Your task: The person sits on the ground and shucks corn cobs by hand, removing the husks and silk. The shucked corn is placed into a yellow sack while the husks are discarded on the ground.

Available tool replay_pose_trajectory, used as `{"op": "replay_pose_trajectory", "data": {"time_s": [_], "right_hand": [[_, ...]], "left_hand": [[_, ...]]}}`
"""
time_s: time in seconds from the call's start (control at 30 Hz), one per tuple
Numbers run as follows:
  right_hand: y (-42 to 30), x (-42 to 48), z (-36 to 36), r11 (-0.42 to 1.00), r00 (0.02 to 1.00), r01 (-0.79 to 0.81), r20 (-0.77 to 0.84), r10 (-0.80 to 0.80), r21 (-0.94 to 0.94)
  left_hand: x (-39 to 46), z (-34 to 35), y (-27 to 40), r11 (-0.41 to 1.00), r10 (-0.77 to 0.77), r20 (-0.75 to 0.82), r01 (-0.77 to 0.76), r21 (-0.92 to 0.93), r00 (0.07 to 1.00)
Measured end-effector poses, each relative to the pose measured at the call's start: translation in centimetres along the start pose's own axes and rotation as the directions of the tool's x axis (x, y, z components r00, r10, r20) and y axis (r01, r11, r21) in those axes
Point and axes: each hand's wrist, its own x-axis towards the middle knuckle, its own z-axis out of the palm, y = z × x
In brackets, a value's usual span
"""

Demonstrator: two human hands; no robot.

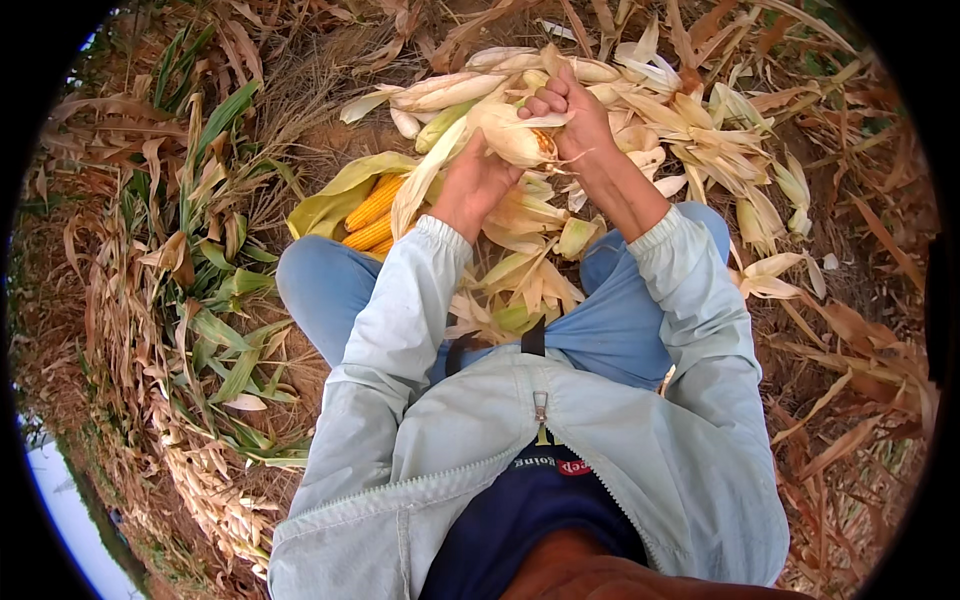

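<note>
My left hand (480,180) holds an ear of corn (514,139) in its pale dry husk, with some orange kernels bared at its right end. Beside that end, my right hand (574,116) is closed on a strip of the husk. Several husked orange cobs (375,204) lie in a yellow sack (319,206) near my left knee. Behind my hands, unhusked ears (450,91) are heaped on the ground. Loose husks (536,281) lie between my legs.
Stripped husks (697,127) are strewn at the right, past my right knee. Green and dry corn leaves (232,322) cover the ground at the left. Farther off at the lower left lies a long pile of pale ears (217,495). Dry stalks and leaves (862,337) stretch along the right.
</note>
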Motion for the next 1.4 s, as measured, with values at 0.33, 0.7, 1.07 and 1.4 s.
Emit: {"op": "replay_pose_trajectory", "data": {"time_s": [0.33,0.7,1.07,1.4], "right_hand": [[-18.7,9.0,-14.4,0.879,0.913,0.255,0.198,-0.356,0.403],[-2.8,2.6,-2.7,0.834,0.925,0.179,0.378,0.037,-0.522],[2.9,5.6,-4.9,0.113,0.856,0.487,0.447,-0.261,-0.866],[-1.5,2.2,1.9,0.878,0.923,0.297,-0.124,-0.365,-0.375]], "left_hand": [[-7.7,0.8,1.8,0.643,-0.350,0.165,0.108,0.758,0.922],[-7.3,0.1,3.4,0.881,-0.149,0.006,0.130,0.455,0.989],[-6.4,0.7,-0.5,0.669,-0.097,-0.231,0.235,0.705,0.968],[-5.4,3.5,-2.6,0.908,-0.115,-0.135,0.160,0.387,0.984]]}}
